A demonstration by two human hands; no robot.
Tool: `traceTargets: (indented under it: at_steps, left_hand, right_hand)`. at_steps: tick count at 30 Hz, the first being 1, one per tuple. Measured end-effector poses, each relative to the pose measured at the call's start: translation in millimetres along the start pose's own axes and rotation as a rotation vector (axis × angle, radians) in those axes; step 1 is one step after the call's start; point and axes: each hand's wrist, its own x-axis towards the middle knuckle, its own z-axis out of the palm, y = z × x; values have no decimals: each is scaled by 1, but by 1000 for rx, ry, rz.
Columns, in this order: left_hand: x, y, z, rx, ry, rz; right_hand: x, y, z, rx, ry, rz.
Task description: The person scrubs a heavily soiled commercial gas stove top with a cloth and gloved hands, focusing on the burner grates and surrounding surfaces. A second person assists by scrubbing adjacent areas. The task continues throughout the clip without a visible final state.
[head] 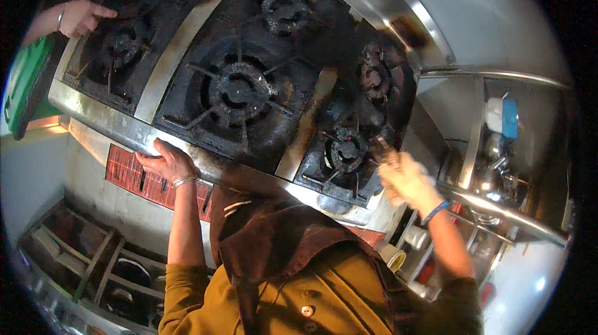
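A blackened gas stove (217, 1) with several burners and a steel front rail (105, 109) lies before me. My left hand (170, 163) rests against that rail with its thumb and fingers apart, holding nothing. At the right front burner (346, 150), my right hand (405, 180) is closed around a small hand tool (383, 141). Motion blur hides the tool's exact kind; its flat end points at the sooty plate right of the burner. The large middle burner (240, 92) sits between my hands, farther back.
Another person's hand (80, 18) reaches over the stove's far left, near a green container (28, 82). To the right stands a steel sink (537, 148) with a blue-and-white item (502, 117). Below it are shelves holding a tub (391, 258). A metal rack (105, 265) is at lower left.
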Motion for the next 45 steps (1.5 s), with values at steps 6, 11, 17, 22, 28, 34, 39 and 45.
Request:
traceTargets:
  at_steps: [6,11,17,22,28,34,39,45]
  left_hand:
    - [1,-5,0,-12,-11,26]
    - [6,-6,-4,-2,-20,52]
    - [5,6,-1,-1,24,81]
    - [6,4,-3,-16,58,118]
    - [23,-24,0,19,47,156]
    - [35,-43,2,-8,48,144]
    - [25,-31,2,-30,43,140]
    - [30,-37,-1,-10,74,153]
  right_hand:
    - [-11,31,81,149,-107,4]
    - [14,73,94,-247,111,-353]
    - [59,91,90,-327,240,-599]
    - [64,66,71,-470,218,-674]
    - [71,62,64,-545,210,-670]
    - [78,59,62,-635,201,-681]
    - [63,45,60,-663,162,-628]
    - [66,45,66,-696,156,-622]
